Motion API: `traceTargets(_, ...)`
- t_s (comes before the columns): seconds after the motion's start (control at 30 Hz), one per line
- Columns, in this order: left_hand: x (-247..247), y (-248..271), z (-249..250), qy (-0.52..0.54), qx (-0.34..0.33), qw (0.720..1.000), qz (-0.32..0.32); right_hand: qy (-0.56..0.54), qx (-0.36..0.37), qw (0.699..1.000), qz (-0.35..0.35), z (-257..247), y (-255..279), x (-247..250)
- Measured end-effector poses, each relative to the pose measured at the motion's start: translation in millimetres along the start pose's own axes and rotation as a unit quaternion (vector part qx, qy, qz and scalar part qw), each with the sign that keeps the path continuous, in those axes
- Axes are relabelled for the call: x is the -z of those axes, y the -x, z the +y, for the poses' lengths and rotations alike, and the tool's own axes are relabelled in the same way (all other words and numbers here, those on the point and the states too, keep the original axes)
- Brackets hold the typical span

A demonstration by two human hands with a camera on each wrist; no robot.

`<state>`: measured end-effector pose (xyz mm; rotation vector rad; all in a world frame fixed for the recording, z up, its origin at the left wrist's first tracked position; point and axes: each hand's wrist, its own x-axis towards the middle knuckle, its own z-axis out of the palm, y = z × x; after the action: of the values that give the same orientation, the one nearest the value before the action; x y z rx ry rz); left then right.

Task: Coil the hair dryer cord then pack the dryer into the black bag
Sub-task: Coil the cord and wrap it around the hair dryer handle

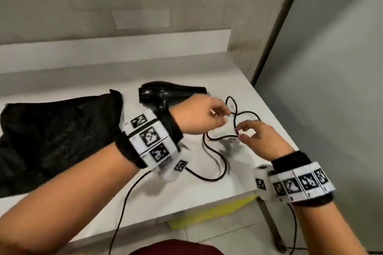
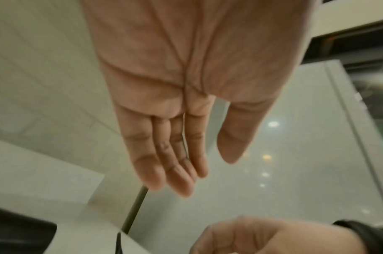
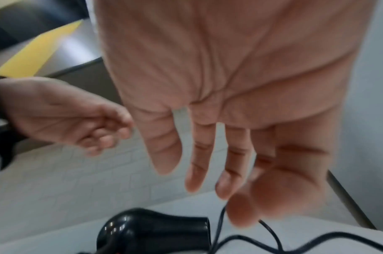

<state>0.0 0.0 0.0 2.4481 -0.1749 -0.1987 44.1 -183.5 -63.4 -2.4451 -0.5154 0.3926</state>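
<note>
A black hair dryer (image 1: 165, 93) (image 3: 153, 232) lies on the white table (image 1: 186, 196), nozzle pointing right. Its black cord (image 1: 217, 147) (image 3: 273, 240) lies in loose loops right of it, and one length hangs over the table's front edge. The black bag (image 1: 51, 130) lies crumpled at the left. My left hand (image 1: 226, 115) (image 2: 206, 173) hovers over the loops, fingers straight, with nothing in it. My right hand (image 1: 238, 131) (image 3: 219, 194) is just right of it, fingers extended, tips beside a cord loop; no grip shows.
A raised white ledge (image 1: 116, 47) runs along the back under a tiled wall. A grey panel (image 1: 331, 68) stands close at the right. The table's right edge is near my right wrist; a yellow piece (image 1: 217, 211) and a metal leg (image 1: 271, 227) show below.
</note>
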Motion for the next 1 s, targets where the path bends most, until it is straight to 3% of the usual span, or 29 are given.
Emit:
traceTargets(0.17, -39, -90, 8, 0.026, 0.043, 0.999, 0.016, 0.090, 0.002, 0.994, -0.057, 8, -24, -5)
traceTargets(0.3, -66, -130, 5, -0.060, 0.069, 0.996, -0.020, 0.100, -0.009, 0.988, -0.116, 17, -30, -9)
traceTargets(0.43, -88, -152, -8, -0.210, 0.094, 0.968, -0.099, 0.122, -0.019, 0.985, -0.124, 20, -33, -8)
traceTargets(0.53, -95, -167, -19, -0.256, 0.104, 0.956, -0.101, 0.111, -0.018, 0.988, -0.105, 23, -35, -8)
traceTargets(0.67, -101, -178, -27, -0.345, 0.120, 0.913, -0.182, 0.084, -0.022, 0.993, -0.079, 26, -38, -10)
traceTargets(0.73, -100, -175, -28, -0.374, 0.125, 0.902, -0.177, 0.093, -0.014, 0.992, -0.081, 25, -37, -9)
traceTargets(0.8, -85, -159, -13, -0.329, 0.114, 0.926, -0.144, 0.115, -0.001, 0.990, -0.081, 24, -35, -7)
traceTargets(0.9, -57, -150, -6, -0.162, 0.107, 0.980, -0.042, 0.112, -0.004, 0.991, -0.077, 27, -32, -5)
traceTargets(1.0, -33, -132, -5, 0.033, 0.112, 0.992, 0.041, 0.097, -0.023, 0.993, -0.058, 30, -34, -7)
